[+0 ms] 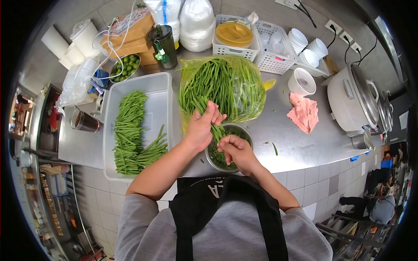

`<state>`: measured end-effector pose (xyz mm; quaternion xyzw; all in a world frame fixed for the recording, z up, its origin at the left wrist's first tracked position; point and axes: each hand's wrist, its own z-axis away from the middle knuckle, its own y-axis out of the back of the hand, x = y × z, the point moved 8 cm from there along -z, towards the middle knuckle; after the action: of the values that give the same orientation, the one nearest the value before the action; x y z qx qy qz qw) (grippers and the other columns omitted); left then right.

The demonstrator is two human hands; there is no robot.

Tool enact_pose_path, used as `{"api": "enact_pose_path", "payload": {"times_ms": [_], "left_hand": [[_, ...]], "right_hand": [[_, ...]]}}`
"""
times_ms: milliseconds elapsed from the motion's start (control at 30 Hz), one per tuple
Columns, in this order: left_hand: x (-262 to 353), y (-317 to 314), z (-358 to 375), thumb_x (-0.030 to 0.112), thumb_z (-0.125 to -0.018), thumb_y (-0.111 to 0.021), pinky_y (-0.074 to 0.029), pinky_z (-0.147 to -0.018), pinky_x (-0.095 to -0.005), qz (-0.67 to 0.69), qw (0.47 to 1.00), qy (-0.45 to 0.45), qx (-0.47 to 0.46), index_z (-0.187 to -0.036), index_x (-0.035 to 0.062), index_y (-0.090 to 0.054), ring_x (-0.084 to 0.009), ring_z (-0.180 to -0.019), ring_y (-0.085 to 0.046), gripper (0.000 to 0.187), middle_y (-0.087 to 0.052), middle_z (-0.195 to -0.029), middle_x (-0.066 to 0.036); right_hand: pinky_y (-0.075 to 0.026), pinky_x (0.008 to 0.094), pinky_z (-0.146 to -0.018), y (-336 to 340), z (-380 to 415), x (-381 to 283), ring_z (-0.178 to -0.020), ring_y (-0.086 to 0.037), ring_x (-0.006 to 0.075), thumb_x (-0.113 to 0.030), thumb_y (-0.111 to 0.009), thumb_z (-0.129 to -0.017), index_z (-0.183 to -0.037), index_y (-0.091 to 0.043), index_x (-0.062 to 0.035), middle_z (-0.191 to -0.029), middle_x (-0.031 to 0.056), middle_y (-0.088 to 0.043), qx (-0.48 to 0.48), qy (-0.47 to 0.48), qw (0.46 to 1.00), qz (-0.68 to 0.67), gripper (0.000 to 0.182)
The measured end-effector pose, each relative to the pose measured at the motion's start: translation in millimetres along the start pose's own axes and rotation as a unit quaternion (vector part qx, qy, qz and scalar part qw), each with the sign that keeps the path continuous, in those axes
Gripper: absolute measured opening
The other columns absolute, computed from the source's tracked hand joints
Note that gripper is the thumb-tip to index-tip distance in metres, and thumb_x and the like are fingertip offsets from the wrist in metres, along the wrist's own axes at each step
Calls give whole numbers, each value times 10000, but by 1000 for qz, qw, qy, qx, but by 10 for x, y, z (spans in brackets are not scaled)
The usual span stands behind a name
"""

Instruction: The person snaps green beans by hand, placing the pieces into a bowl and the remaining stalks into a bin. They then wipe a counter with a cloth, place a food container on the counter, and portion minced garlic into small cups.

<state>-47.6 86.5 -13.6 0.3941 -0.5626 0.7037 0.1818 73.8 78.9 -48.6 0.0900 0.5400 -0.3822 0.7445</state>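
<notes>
Bean bunch point(216, 131) clamped in left hand point(203, 127), right hand point(238, 150) pinching lower end, above bowl point(249, 138) of bean bits point(218, 158). Tub point(157, 104) at left: piled beans point(129, 135). Bag point(252, 98) ahead: more beans point(213, 82).

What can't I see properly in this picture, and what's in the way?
- Head view: inside the big pot; its lid covers it.
- Head view: the middle of the held beans; the left hand wraps around them.
- Head view: the bottom of the bowl; bean pieces cover it.
- Head view: what the person at lower right is doing; too small.
</notes>
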Motion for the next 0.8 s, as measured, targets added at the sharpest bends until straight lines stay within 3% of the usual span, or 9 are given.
{"api": "enact_pose_path", "payload": {"times_ms": [100,200,300,500,567,600,800], "left_hand": [[16,-77,47,362,-939,-472,-423,-846,-345,-43,999,-6,-5,-808,138,-423,-86,-606,-383,264,-350,-630,50],[-127,-194,120,343,-942,-478,-416,-875,-358,-15,996,30,-80,-896,100,-458,-97,-614,-403,249,-374,-644,35],[-111,-242,127,343,-942,-473,-412,-878,-353,33,993,46,-101,-878,102,-462,-101,-609,-396,249,-373,-647,35],[-91,26,-37,384,-935,-444,-405,-898,-343,138,989,46,-28,-882,139,-482,-94,-626,-395,253,-364,-645,39],[-107,39,-38,390,-932,-444,-393,-947,-365,155,986,55,-21,-877,124,-476,-111,-642,-409,273,-370,-651,23],[-101,22,-30,391,-933,-442,-387,-960,-372,157,986,56,-21,-877,119,-474,-116,-644,-412,280,-372,-653,18],[-108,-50,-3,392,-940,-423,-357,-1013,-412,141,987,57,-52,-882,105,-467,-156,-691,-453,296,-399,-680,-6]], "right_hand": [[-421,233,-464,49,-24,48,-531,-506,83,-123,-561,-859,-888,-551,-14,-756,58,-578,26,14,999,21,113],[-443,291,-525,194,-79,88,-588,-540,138,-121,-578,-839,-866,-531,3,-762,98,-559,91,75,967,226,136],[-448,334,-578,175,85,-224,-622,-548,181,-101,-592,-819,-857,-530,7,-760,124,-541,207,260,824,459,130],[-432,258,-522,193,51,-157,-580,-511,96,-78,-607,-825,-924,-564,-9,-779,60,-563,112,193,936,271,128],[-417,226,-494,116,30,-106,-556,-494,73,-80,-591,-845,-941,-572,-15,-794,46,-570,52,89,989,109,118],[-410,209,-480,56,26,-60,-544,-486,61,-81,-583,-855,-949,-575,-17,-802,39,-573,22,36,999,25,114],[-397,203,-455,-8,-11,0,-511,-465,66,-82,-557,-874,-933,-570,-18,-798,64,-577,4,14,995,-94,88]]}}
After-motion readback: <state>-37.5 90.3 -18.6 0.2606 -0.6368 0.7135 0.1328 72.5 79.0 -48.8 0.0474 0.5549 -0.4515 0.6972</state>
